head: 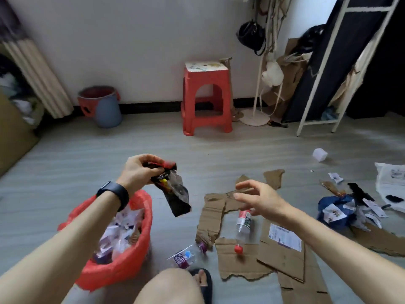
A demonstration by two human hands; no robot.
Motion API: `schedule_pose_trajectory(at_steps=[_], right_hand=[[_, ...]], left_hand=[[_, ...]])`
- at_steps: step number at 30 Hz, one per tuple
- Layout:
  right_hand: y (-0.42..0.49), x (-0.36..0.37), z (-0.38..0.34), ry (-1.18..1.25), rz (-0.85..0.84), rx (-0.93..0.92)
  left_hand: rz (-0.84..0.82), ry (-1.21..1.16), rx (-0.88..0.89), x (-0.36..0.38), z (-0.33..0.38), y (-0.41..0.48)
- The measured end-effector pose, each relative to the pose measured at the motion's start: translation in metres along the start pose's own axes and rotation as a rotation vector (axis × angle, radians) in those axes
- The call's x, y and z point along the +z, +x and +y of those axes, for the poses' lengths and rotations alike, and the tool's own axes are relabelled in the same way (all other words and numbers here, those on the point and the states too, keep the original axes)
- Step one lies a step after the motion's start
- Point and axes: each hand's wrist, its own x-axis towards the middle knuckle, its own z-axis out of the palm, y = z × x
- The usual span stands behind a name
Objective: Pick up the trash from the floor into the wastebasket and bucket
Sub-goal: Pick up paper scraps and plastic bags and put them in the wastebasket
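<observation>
My left hand (137, 170) grips a crumpled black and red snack wrapper (175, 191) that hangs just above and to the right of the wastebasket lined with a red bag (133, 255), which holds paper scraps. My right hand (257, 198) hovers with fingers spread and holds nothing, above a clear plastic bottle with a red cap (242, 227) lying on torn cardboard (252, 255). A second bottle with a purple label (186, 257) lies on the floor near my knee. A blue bucket with a red bag (102, 105) stands at the far wall.
A red plastic stool (207, 97) stands by the wall. At the right lie a blue bag with paper scraps (335, 211), a white sheet (392, 183) and a small white cup (320, 154). A white stand and a leaning frame fill the far right corner.
</observation>
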Motion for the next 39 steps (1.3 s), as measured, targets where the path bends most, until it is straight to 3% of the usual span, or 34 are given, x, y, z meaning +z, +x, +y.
schedule_pose_trajectory(at_steps=[4,8,13,14,16,18,20,31,39], right_hand=[[0.037,0.065,-0.015,-0.355,-0.108,-0.049],[0.069,0.154,-0.023,-0.444,-0.222,-0.092],[0.105,0.256,0.001,-0.582,-0.263,-0.240],[0.110,0.270,0.008,-0.624,-0.263,-0.267],[0.118,0.295,0.023,-0.690,-0.258,-0.308],[0.123,0.310,0.034,-0.672,-0.234,-0.311],[0.124,0.318,0.037,-0.627,-0.206,-0.311],[0.129,0.328,0.047,-0.549,-0.226,-0.277],[0.130,0.322,0.045,-0.628,-0.251,-0.219]], left_hand=[[0.241,0.079,-0.002,-0.092,-0.054,0.000],[0.321,0.552,0.061,-0.134,-0.128,-0.014],[0.069,0.945,0.190,-0.112,-0.223,-0.027],[-0.014,1.065,0.133,-0.104,-0.238,-0.027],[-0.189,1.179,-0.180,-0.093,-0.261,-0.024],[-0.254,1.149,-0.399,-0.091,-0.277,-0.009],[-0.291,1.181,-0.450,-0.090,-0.284,0.005],[-0.416,1.305,-0.403,-0.074,-0.383,0.054],[-0.425,1.100,-0.491,-0.083,-0.300,0.049]])
